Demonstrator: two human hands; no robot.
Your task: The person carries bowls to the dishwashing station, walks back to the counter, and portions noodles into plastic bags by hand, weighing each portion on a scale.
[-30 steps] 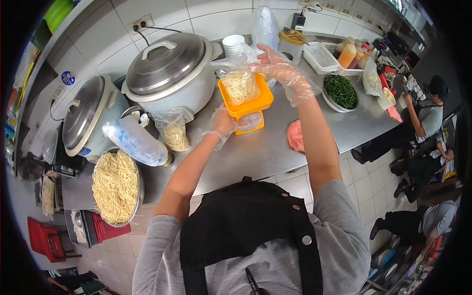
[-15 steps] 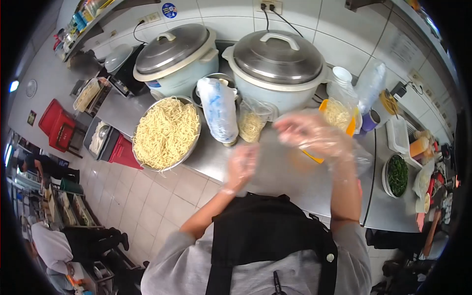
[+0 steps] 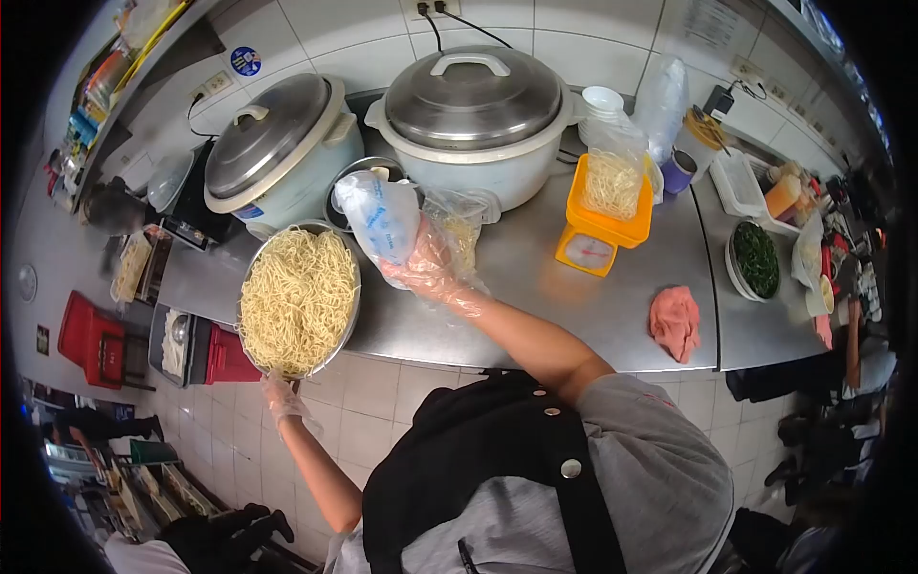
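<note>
Holds a white, blue-printed plastic bundle [image 3: 378, 215] in the right hand [image 3: 426, 266], curled round its lower end. Reaches with the left hand [image 3: 280, 397] to the near rim of a round silver metal bowl [image 3: 355, 306] of pale-yellow noodles [image 3: 296, 301]; cannot tell whether gripping. Has, right of both hands, an orange plastic scale [image 3: 585, 251] carrying a clear plastic noodle bag [image 3: 615, 187] on the grey steel tabletop [image 3: 516, 306]

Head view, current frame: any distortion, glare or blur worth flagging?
Head view: fisheye distortion, with blackened corners; head view: glare on the big lid and on the counter, which faintly mirrors the orange scale; head view: noodles fairly crisp, right hand readable through its shiny glove, person at lower left dim.
</note>
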